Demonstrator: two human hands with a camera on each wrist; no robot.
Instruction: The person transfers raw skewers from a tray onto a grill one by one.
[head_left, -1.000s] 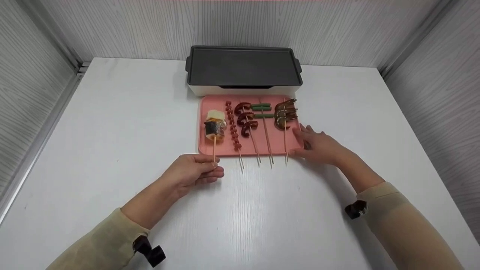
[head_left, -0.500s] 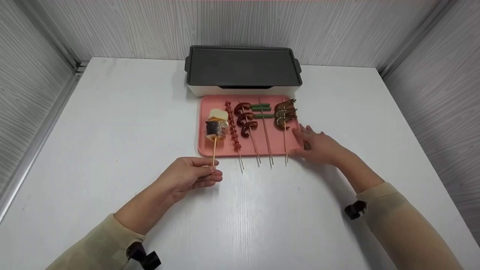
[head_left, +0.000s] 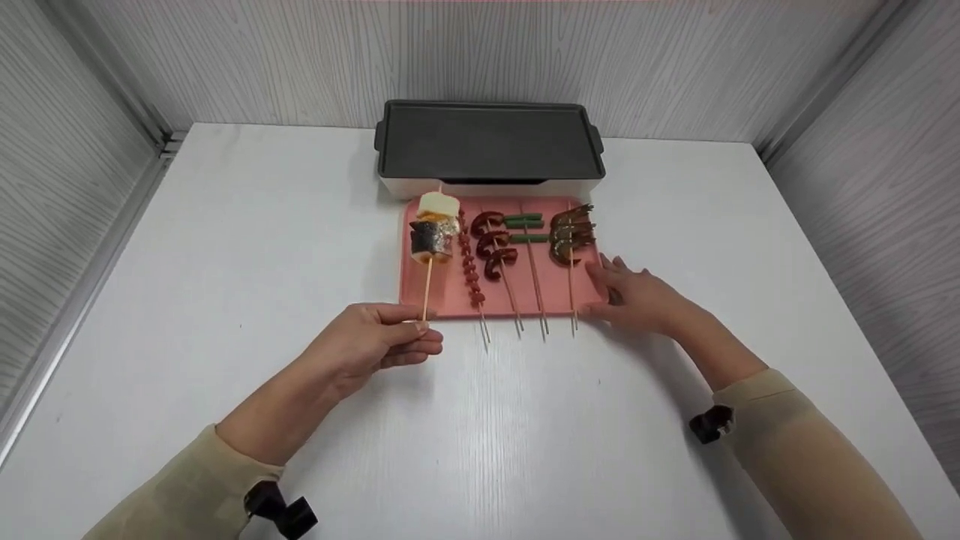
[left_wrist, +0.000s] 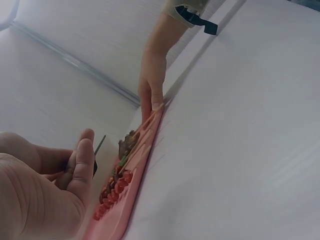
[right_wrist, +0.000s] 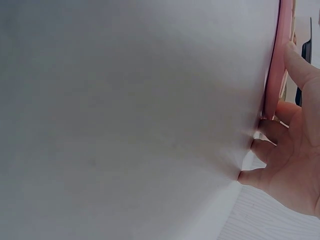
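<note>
Between thumb and index finger, my left hand (head_left: pixel 382 337) pinches the stick of a skewer (head_left: pixel 433 238) with a white chunk and a dark-skinned piece. Its food is raised over the left part of the pink tray (head_left: pixel 427 289), the tip overlapping the grill's front in the head view. Beside it on the tray lie a red-bead skewer (head_left: pixel 470 277), a reddish-brown curled-piece skewer (head_left: pixel 495 241), a green-stalk skewer (head_left: pixel 529 238) and a shrimp skewer (head_left: pixel 571 234). My right hand (head_left: pixel 634 296) grips the tray's front right corner, thumb along the front rim (right_wrist: pixel 276 75).
A grill with a flat black plate (head_left: pixel 491 141) and white base stands right behind the tray. The stick ends jut past the tray's front edge over the white table (head_left: pixel 495 435). Pale wood-grain panels (head_left: pixel 480 52) enclose the back and both sides.
My left hand has lifted the skewer higher and farther toward the grill, its food now up at the tray's back edge. The right hand keeps its place at the tray; the head view shifted slightly.
</note>
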